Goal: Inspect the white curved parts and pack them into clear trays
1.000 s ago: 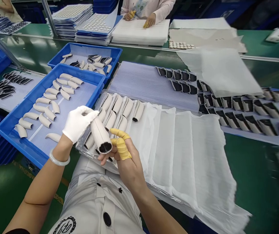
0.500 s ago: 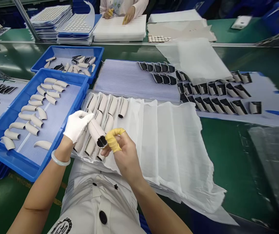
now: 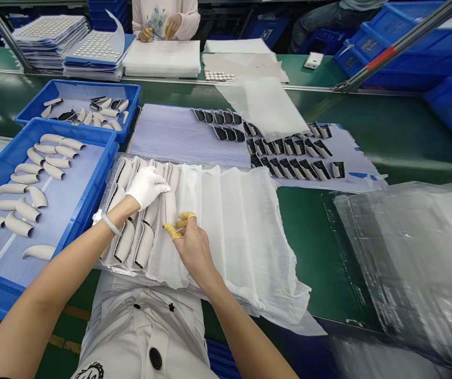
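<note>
A pale ribbed curved sleeve [image 3: 169, 197] lies lengthwise in a fold of white foam sheet [image 3: 233, 231], at the right end of a row of like pieces [image 3: 134, 247]. My left hand [image 3: 147, 187], in a white glove, rests flat across the upper part of the row, its fingertips at the top of that sleeve. My right hand [image 3: 192, 245], with yellow finger cots, is beside the sleeve's lower end, fingers apart. Neither hand clearly grips anything. The sleeve's dark inner side is hidden.
Left of my arm stands a blue tray [image 3: 103, 152] of loose ribbed pieces, with a second blue tray [image 3: 76, 87] behind it. Dark-lined pieces lie in rows on a ribbed sheet [image 3: 178, 134]. A clear plastic sheet [image 3: 407, 263] lies on the right. A co-worker's hands [image 3: 157, 31] work across the green bench.
The sleeve held up between my hands now lies in the row on the foam. Both hands have moved forward and down, and the view has shifted, bringing more of the bench's right side into sight.
</note>
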Demonstrator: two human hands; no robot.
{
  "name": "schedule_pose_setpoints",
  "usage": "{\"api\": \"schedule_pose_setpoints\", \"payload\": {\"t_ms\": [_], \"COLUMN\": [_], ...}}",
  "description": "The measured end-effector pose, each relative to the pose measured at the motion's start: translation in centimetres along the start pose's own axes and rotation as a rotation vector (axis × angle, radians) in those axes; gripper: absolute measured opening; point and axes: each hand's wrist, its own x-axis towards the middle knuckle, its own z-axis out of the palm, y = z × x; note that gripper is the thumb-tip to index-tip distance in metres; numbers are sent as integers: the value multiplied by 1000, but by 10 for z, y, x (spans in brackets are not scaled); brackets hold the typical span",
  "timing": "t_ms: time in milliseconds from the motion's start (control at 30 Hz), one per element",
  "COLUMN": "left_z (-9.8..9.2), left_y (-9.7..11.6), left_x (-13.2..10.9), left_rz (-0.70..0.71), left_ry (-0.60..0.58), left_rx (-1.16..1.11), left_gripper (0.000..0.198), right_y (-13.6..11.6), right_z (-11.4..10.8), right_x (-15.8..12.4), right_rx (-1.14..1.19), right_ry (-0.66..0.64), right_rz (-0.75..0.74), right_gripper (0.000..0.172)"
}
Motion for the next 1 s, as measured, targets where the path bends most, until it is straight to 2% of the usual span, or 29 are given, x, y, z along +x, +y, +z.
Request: {"api": "schedule_pose_setpoints", "payload": {"t_ms": [133, 267, 433, 533, 633, 767, 900, 1000], "left_z": [16, 29, 41, 39, 23, -21, -72, -100], "left_y": [-10, -20, -24, -21, -16, -15, -22, -33], "left_x": [14, 16, 16, 17, 19, 12, -18, -52], "left_rz": [22, 27, 14, 10, 27, 34, -55, -177], "left_ry": [-53, -75, -91, -93, -91, -79, -9, 37], "left_rx": [0, 19, 52, 66, 66, 77, 66, 46], "left_gripper": [17, 21, 22, 21, 21, 21, 21, 23], "right_y": [10, 14, 21, 23, 20, 17, 18, 19], "right_z": [3, 5, 12, 17, 20, 18, 13, 15], "right_x": [4, 8, 9, 8, 8, 16, 42, 66], "right_rx": [-187, -292, -433, -496, -536, -551, -563, -591], "right_ry": [58, 21, -28, -36, -43, -21, 18, 34], "right_rz": [-207, -350, -467, -517, -551, -534, -434, -319], "right_gripper": [30, 29, 31, 33, 30, 26, 31, 33]}}
